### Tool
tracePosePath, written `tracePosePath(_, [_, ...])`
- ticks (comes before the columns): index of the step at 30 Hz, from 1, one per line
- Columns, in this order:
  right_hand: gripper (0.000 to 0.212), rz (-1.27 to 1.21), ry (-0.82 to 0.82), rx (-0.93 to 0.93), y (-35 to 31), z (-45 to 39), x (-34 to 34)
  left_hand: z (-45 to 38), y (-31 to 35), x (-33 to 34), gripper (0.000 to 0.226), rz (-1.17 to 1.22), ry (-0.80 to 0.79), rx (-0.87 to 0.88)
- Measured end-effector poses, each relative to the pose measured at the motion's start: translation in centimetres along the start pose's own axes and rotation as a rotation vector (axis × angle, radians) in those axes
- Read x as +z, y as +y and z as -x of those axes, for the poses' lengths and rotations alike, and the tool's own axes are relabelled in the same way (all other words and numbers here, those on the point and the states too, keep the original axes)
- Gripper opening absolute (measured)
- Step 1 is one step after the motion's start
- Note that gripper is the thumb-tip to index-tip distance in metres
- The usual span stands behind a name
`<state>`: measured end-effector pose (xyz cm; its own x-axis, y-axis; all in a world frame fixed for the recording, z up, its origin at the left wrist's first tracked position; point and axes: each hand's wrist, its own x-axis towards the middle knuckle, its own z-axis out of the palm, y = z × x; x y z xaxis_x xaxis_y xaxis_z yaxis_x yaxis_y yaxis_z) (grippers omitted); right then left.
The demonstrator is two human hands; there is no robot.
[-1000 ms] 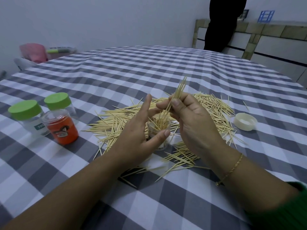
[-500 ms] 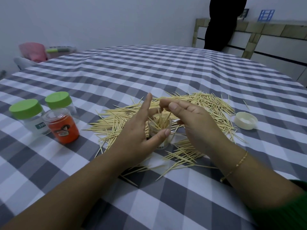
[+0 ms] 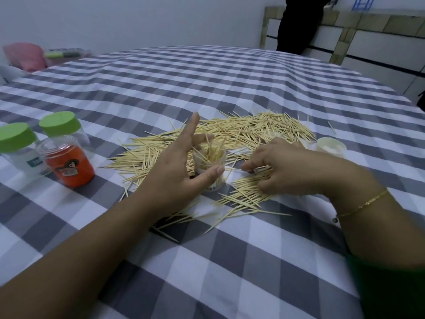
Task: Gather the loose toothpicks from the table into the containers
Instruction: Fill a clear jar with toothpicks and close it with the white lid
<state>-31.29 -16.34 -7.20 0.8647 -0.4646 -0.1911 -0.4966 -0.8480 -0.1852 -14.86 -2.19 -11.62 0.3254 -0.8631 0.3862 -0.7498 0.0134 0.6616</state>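
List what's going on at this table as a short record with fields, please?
left hand: grips the small clear container, partly filled with toothpicks
right hand: fingers curled on the loose toothpicks, gathering some
white lid: lies beside the pile
other jars: two green-lidded jars, orange jar
surface: checked tablecloth

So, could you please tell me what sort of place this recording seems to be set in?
Probably a room in a home, perhaps a dining area: a large table under a grey-and-white checked tablecloth, plain white walls, and a tiled counter or cabinet behind, where another person stands.
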Motion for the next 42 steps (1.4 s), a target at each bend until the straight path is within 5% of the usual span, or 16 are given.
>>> tracePosePath(6, [0.027,0.147,0.122,-0.028,-0.3,-0.8,0.8,0.0,0.1,0.0,0.094,-0.008,0.003,-0.001])
tracePosePath(21, [0.022,0.202,0.338,-0.011,-0.5,-2.1,2.0,0.1,0.1,0.0,0.095,-0.018,0.024,-0.007])
tracePosePath(26, [0.021,-0.119,0.382,0.147,0.2,-2.6,2.1,0.1,0.2,-0.1,0.095,-0.015,0.020,-0.013])
tracePosePath(30, [0.022,-0.335,0.422,0.099,-0.2,-2.6,1.7,0.2,0.2,-0.1,0.096,-0.019,0.027,-0.014])
tracePosePath(36, [0.016,-1.077,0.522,0.009,-1.8,-2.1,0.7,0.1,0.1,-0.1,0.097,-0.001,0.019,-0.016])
tracePosePath(42, [0.015,-1.371,0.628,-0.042,-3.1,-2.3,0.9,0.0,0.2,0.0,0.096,0.013,0.013,-0.024])
